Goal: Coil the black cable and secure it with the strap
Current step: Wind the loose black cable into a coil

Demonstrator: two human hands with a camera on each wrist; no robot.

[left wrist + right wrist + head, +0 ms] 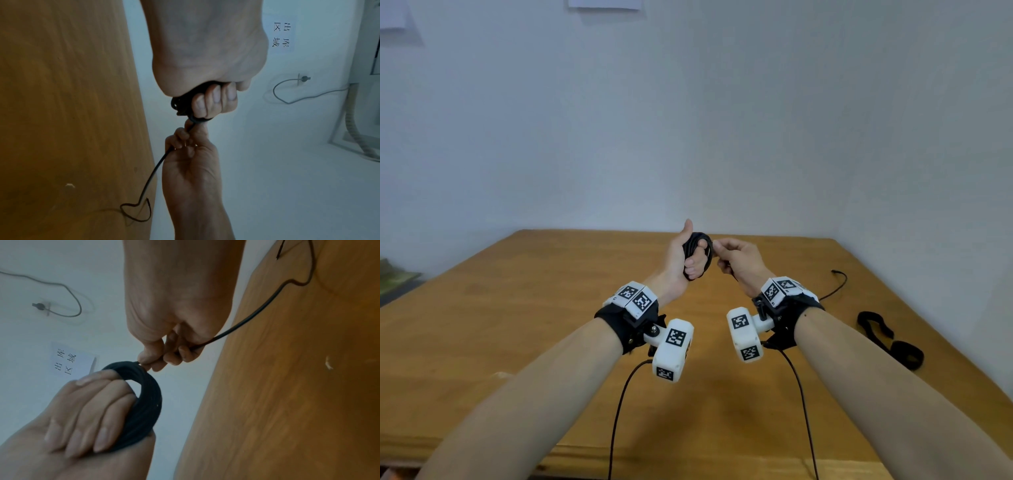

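My left hand (690, 255) grips a coil of black cable (700, 240) held up above the wooden table (551, 325); its fingers curl through the loops (148, 402). Right beside the coil, my right hand (736, 260) pinches the loose run of cable (246, 321) between thumb and fingers. The free tail (837, 284) trails from that hand down to the table at the right, ending in a small plug. A black strap (890, 339) lies on the table near the right edge, untouched. In the left wrist view the tail (152, 175) hangs down from my right hand (189, 146).
A pale wall stands behind the table with paper notices (69, 360) and a grey cord at a socket (304, 79). Thin black sensor leads (619, 411) run from both wrist units toward me. The table's right edge is close to the strap.
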